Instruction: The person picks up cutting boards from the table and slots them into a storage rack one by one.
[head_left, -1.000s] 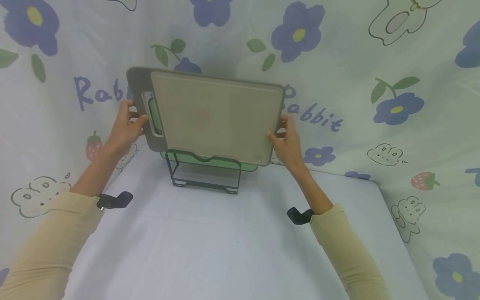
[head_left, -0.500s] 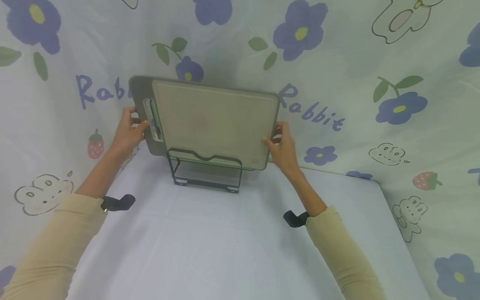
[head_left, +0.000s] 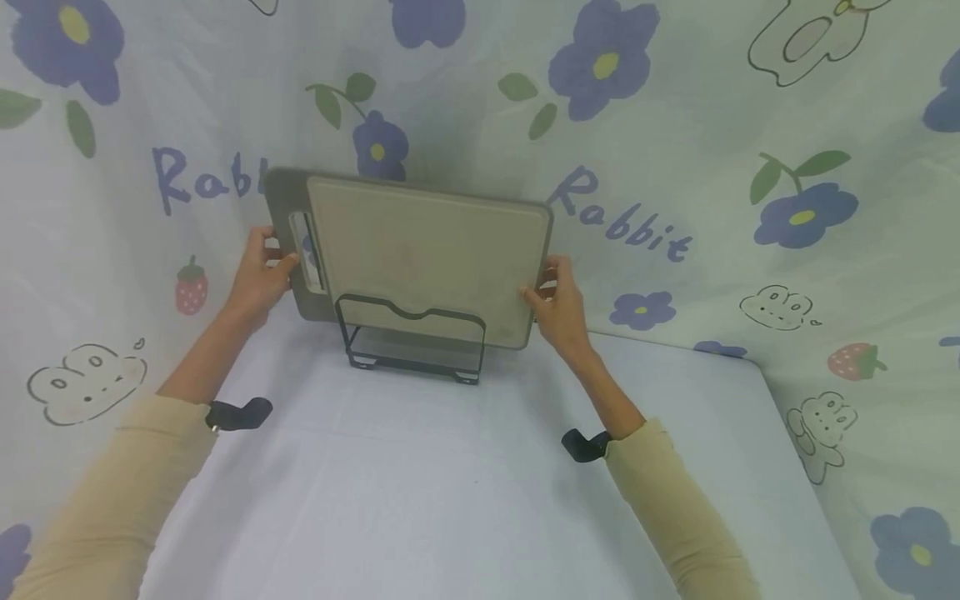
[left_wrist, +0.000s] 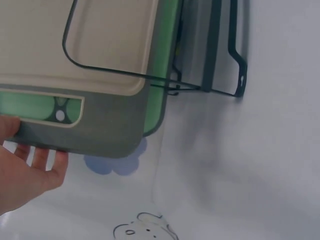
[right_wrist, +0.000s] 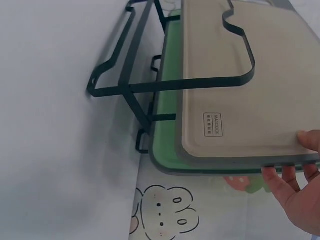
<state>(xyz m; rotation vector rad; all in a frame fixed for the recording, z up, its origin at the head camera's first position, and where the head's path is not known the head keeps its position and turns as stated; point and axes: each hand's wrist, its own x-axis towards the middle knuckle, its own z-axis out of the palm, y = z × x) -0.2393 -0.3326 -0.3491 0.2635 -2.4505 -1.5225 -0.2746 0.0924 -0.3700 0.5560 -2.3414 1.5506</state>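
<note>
A beige cutting board (head_left: 427,258) with a grey border and a slotted handle stands sideways behind the front wire of a dark metal rack (head_left: 408,312). At its handle end, my left hand (head_left: 261,275) pinches the grey edge, thumb in front and fingers behind. My right hand (head_left: 558,308) grips the opposite short edge in the same way. Behind the beige board is a green board (left_wrist: 157,95), mostly hidden from the head view; its edge also shows below the beige one in the right wrist view. A small printed label marks the beige board's lower corner.
The rack stands on a white-covered table (head_left: 390,483) near its back edge. A curtain (head_left: 675,150) printed with flowers, rabbits and lettering hangs close behind and at both sides. Black wrist mounts (head_left: 240,413) jut from the sleeves.
Both hands have lowered the beige board into the rack, moving down and slightly inward. The green strip visible below it in the head view is now covered. The rack has stayed in place.
</note>
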